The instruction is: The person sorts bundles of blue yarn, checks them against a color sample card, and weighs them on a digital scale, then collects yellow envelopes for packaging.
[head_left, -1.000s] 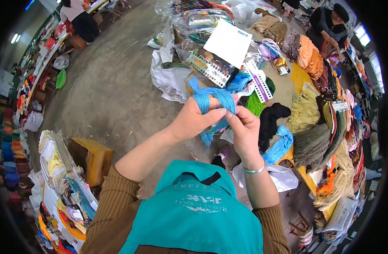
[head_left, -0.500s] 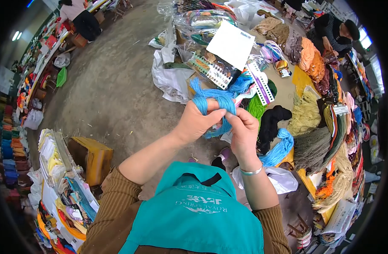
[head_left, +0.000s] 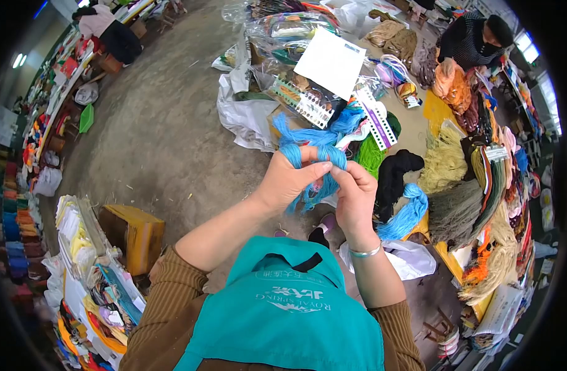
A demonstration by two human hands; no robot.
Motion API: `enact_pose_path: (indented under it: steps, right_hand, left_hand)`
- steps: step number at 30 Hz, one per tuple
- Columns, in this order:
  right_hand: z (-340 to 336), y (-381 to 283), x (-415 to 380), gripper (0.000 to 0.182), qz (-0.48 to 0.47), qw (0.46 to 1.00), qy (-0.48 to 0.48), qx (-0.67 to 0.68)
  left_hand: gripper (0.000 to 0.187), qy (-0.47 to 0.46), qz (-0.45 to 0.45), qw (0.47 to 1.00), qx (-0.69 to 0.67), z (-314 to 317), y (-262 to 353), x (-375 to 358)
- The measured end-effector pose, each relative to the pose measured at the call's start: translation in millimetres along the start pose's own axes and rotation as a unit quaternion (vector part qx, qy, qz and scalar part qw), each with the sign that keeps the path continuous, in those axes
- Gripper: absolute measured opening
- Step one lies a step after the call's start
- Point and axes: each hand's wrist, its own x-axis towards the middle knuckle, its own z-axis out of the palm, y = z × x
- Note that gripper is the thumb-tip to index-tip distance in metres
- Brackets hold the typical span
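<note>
Blue yarn (head_left: 333, 156) is looped over the fingers of both hands, with loose strands hanging below and spreading toward the table. My left hand (head_left: 289, 173) is closed around one part of the loop. Close beside it, my right hand (head_left: 356, 188) pinches the other part between thumb and fingers. Just beyond the hands lie a punched card with a purple stripe (head_left: 376, 121) and green yarn (head_left: 370, 156). A black skein (head_left: 396, 179) and another blue skein (head_left: 407, 213) rest to the right of my right hand.
A white sheet (head_left: 330, 63) lies on plastic packets. Many skeins cover the table (head_left: 447, 260) at right, where a co-worker (head_left: 475, 43) touches orange yarn. Another person (head_left: 110, 34) bends at a far-left table. A yellow crate (head_left: 132, 238) stands on the floor, lower left.
The blue yarn between my hands has shifted, and its strands hang lower. The co-worker at the upper right has leaned in and now has a hand on the orange yarn.
</note>
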Motion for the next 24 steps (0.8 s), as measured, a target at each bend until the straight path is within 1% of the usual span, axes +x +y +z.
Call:
enact_pose_path:
  steps: [2, 4, 6, 8, 12, 13, 14, 15, 16, 17, 19, 21, 23, 24]
  right_hand:
    - [-0.6, 0.4, -2.3, 0.012, -0.004, 1.000, 0.006, -0.013]
    - [-3.0, 3.3, -2.2, 0.011, -0.008, 1.000, 0.012, -0.025]
    - [-7.9, 11.7, -1.1, 0.008, 0.041, 0.995, 0.054, 0.075]
    - [-10.5, 11.2, -1.2, 0.009, 0.056, 0.992, 0.060, 0.097]
    - [-0.9, -6.3, -1.1, 0.014, 0.097, 0.979, 0.062, 0.165]
    - [-3.4, -5.4, 0.5, 0.014, 0.097, 0.979, 0.063, 0.166]
    - [-7.8, -2.9, 2.9, 0.014, 0.128, 0.965, 0.056, 0.222]
    - [-11.8, 0.0, 5.2, 0.014, 0.159, 0.946, 0.049, 0.277]
    - [-14.5, 2.8, 7.3, 0.013, 0.171, 0.929, 0.034, 0.327]
    - [-18.0, 5.9, 9.0, 0.013, 0.171, 0.928, 0.034, 0.328]
    - [-22.6, 7.9, 10.9, 0.014, 0.148, 0.915, -0.007, 0.375]
    - [-25.5, 0.9, 9.6, 0.015, 0.129, 0.938, 0.000, 0.322]
    - [-36.2, -9.3, 13.2, 0.015, 0.112, 0.956, 0.011, 0.269]
    - [-54.6, -14.2, 17.8, 0.016, 0.129, 0.942, -0.018, 0.309]
  left_hand:
    - [0.017, 0.019, 0.017, 1.000, 0.004, 0.7, -4.4, 1.7]
    - [0.015, 0.012, 0.001, 1.000, -0.009, -2.1, -8.9, 3.3]
    - [0.014, 0.005, -0.015, 1.000, -0.023, -3.7, -11.1, 3.2]
    - [0.013, 0.013, -0.059, 0.996, -0.067, -3.6, -12.4, 2.7]
    - [0.016, 0.000, -0.070, 0.995, -0.075, -4.4, -15.1, 4.1]
    - [0.017, -0.009, -0.080, 0.989, -0.121, -3.8, -14.0, 5.2]
    - [0.017, -0.017, -0.090, 0.982, -0.166, -3.7, -13.1, 6.3]
    - [0.017, -0.018, -0.090, 0.982, -0.165, -3.9, -13.1, 7.0]
    - [0.016, -0.017, -0.086, 0.968, -0.235, -4.0, -13.4, 7.5]
    - [0.016, -0.017, -0.082, 0.949, -0.304, -4.0, -13.9, 7.8]
    - [0.014, -0.009, -0.090, 0.941, -0.327, -4.8, -14.1, 6.9]
    - [0.014, 0.000, -0.098, 0.932, -0.349, -11.4, -17.1, 5.8]
    - [0.018, -0.042, -0.050, 0.941, -0.332, -27.4, -22.3, 6.5]
    - [0.019, -0.056, -0.058, 0.920, -0.383, -36.3, -17.9, 6.8]
